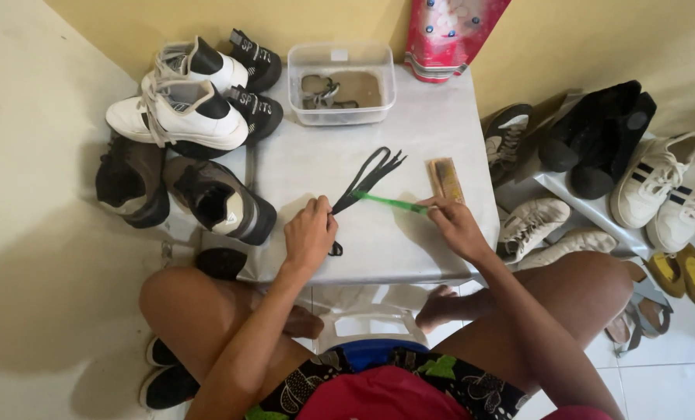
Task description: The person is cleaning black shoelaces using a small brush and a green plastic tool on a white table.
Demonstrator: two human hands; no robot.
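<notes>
Near the front edge of the low grey table [441, 117], left hand [310, 233] pins black shoelaces [367, 177] in a closed grip, right hand [455, 224] grips green toothbrush [388, 202] laid across them, wooden brush [445, 179] just beside.

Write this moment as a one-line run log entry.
left hand: pins black shoelaces on white table | right hand: holds green toothbrush over laces | nearby: wooden brush, water tub
</notes>
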